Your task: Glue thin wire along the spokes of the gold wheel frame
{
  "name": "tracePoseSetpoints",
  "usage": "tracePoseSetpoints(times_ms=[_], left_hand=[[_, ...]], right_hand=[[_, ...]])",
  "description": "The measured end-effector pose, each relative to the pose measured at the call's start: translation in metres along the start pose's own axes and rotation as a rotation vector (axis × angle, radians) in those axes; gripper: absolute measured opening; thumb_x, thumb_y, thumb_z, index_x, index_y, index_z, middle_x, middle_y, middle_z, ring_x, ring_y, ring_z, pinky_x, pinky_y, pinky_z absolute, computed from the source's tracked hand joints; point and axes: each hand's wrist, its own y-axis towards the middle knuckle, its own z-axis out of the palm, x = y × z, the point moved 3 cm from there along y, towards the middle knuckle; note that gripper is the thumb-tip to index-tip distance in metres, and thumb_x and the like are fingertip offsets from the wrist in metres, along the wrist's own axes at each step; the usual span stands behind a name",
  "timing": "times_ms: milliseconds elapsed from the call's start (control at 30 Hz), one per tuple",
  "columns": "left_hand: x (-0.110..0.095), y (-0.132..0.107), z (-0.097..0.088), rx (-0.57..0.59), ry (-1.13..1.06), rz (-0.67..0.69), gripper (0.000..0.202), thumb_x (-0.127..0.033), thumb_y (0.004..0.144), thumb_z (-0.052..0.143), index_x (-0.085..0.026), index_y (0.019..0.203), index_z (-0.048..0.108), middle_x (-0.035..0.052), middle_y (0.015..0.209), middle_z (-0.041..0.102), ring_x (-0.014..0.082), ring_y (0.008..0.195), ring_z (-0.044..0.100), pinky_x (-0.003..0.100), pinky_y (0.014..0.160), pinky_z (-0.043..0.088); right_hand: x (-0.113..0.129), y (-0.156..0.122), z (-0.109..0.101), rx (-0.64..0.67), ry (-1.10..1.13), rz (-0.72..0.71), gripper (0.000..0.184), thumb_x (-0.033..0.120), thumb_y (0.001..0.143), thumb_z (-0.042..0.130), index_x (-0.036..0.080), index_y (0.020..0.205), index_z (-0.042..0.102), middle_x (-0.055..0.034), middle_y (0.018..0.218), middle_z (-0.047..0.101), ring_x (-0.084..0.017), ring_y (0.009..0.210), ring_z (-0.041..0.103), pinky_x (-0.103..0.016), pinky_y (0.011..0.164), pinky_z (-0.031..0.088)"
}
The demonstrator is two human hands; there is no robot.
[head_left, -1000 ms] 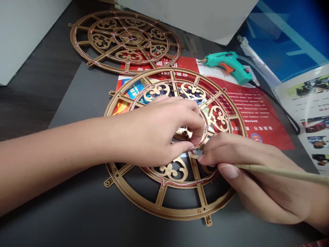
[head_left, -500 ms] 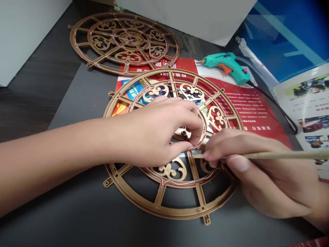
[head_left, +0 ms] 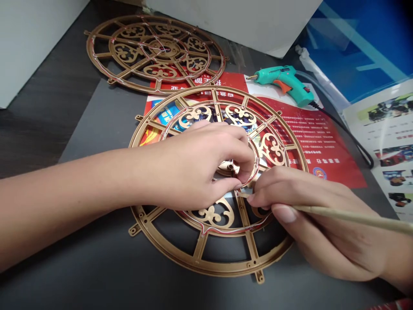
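A gold round lattice frame (head_left: pixel 222 267) with scroll ornaments lies flat on the dark table, thin red-and-white wire (head_left: pixel 206 230) running along its ring grooves. Across its middle reaches my left hand (head_left: pixel 216 159), thumb and forefinger pinched on the wire at the inner ring; the other fingertips are partly hidden. My right hand (head_left: pixel 309 215) grips a thin wooden stick (head_left: pixel 348 216) like a pen. The stick's tip touches or nearly touches a spoke of the frame, just below my left thumb.
Behind lies a second gold frame (head_left: pixel 111 80), also wired. A teal glue gun (head_left: pixel 282 82) rests on a red printed sheet (head_left: pixel 335 146), its black cord trailing right. White boxes (head_left: pixel 226 21) stand at the back, and a printed page (head_left: pixel 387 125) lies at right.
My right hand has shifted slightly left and the rear of the stick has dropped, so the stick slants more. My left hand stays in place.
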Motion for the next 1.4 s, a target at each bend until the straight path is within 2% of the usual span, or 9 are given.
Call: tracePoseSetpoints(times_ms=[333,500,633,767,933,1133,1267,1300,1400], left_hand=[[0.001,0.000,0.001,0.002,0.001,-0.003,0.010,-0.023,0.095,0.069,-0.026,0.092,0.078,0.0003,0.109,0.073,0.0209,0.109,0.065,0.039,0.103,0.041],[-0.006,-0.001,-0.001,0.028,0.019,-0.047,0.010,-0.019,0.095,0.070,-0.025,0.092,0.077,0.0007,0.110,0.072,0.0205,0.109,0.064,0.039,0.106,0.041],[-0.009,-0.001,-0.005,0.044,0.031,-0.079,0.011,-0.016,0.096,0.071,-0.024,0.091,0.077,-0.0003,0.112,0.073,0.0190,0.112,0.065,0.038,0.109,0.043],[-0.004,0.004,-0.015,0.128,-0.138,-0.178,0.007,-0.021,0.094,0.074,-0.025,0.096,0.080,0.0006,0.109,0.075,0.0177,0.103,0.069,0.033,0.092,0.055],[-0.005,0.012,-0.033,-0.031,-0.330,-0.316,0.010,-0.021,0.098,0.067,-0.020,0.106,0.073,0.0021,0.097,0.077,0.0148,0.085,0.070,0.031,0.074,0.058],[0.010,0.003,-0.064,-0.551,0.152,-0.312,0.019,-0.038,0.096,0.067,-0.021,0.104,0.072,-0.0032,0.105,0.074,0.0122,0.089,0.059,0.037,0.081,0.053],[0.024,-0.006,-0.077,-0.533,0.683,-0.407,0.038,-0.042,0.109,0.043,-0.019,0.119,0.071,0.0009,0.127,0.060,0.0146,0.108,0.046,0.039,0.105,0.045],[0.026,-0.005,-0.076,-0.393,0.817,-0.419,0.046,-0.045,0.111,0.037,-0.018,0.130,0.069,0.0039,0.136,0.056,0.0180,0.115,0.044,0.044,0.109,0.041],[0.022,-0.004,-0.077,-0.291,1.017,-0.425,0.066,-0.050,0.113,0.015,-0.016,0.140,0.064,0.0082,0.138,0.055,0.0217,0.112,0.043,0.048,0.102,0.037]], right_hand=[[0.003,0.001,-0.002,0.057,-0.039,-0.075,0.013,0.011,0.103,0.059,0.014,0.108,0.071,-0.0089,0.093,0.076,-0.018,0.086,0.074,-0.027,0.075,0.064],[-0.004,-0.010,-0.001,-0.221,0.220,0.023,0.023,0.008,0.103,0.057,0.017,0.117,0.073,-0.0089,0.098,0.079,-0.020,0.090,0.076,-0.032,0.079,0.065],[-0.003,-0.017,0.002,-0.430,0.368,0.100,0.024,0.013,0.104,0.056,0.017,0.111,0.079,-0.0097,0.093,0.078,-0.024,0.089,0.075,-0.036,0.067,0.060],[-0.005,-0.016,-0.001,-0.574,0.306,0.213,0.027,0.014,0.108,0.056,0.020,0.099,0.080,-0.0041,0.085,0.077,-0.019,0.079,0.074,-0.035,0.061,0.058],[-0.013,-0.013,-0.004,-0.651,0.361,0.037,0.025,0.012,0.102,0.059,0.017,0.099,0.084,-0.0066,0.082,0.077,-0.019,0.073,0.070,-0.035,0.056,0.054],[-0.020,-0.010,-0.009,-0.742,0.356,0.120,0.027,0.008,0.093,0.063,0.020,0.095,0.086,-0.0052,0.075,0.074,-0.019,0.072,0.068,-0.032,0.052,0.048],[-0.026,-0.012,-0.011,-0.734,0.397,0.140,0.027,0.007,0.091,0.063,0.018,0.096,0.087,-0.0072,0.082,0.076,-0.017,0.065,0.067,-0.031,0.047,0.044],[-0.027,-0.012,-0.011,-0.710,0.381,0.125,0.026,0.007,0.092,0.064,0.018,0.098,0.087,-0.0069,0.083,0.077,-0.017,0.065,0.067,-0.031,0.047,0.046],[-0.031,-0.014,-0.011,-0.653,0.314,0.063,0.022,0.008,0.097,0.067,0.018,0.102,0.086,-0.0059,0.083,0.077,-0.016,0.066,0.068,-0.031,0.051,0.050]])
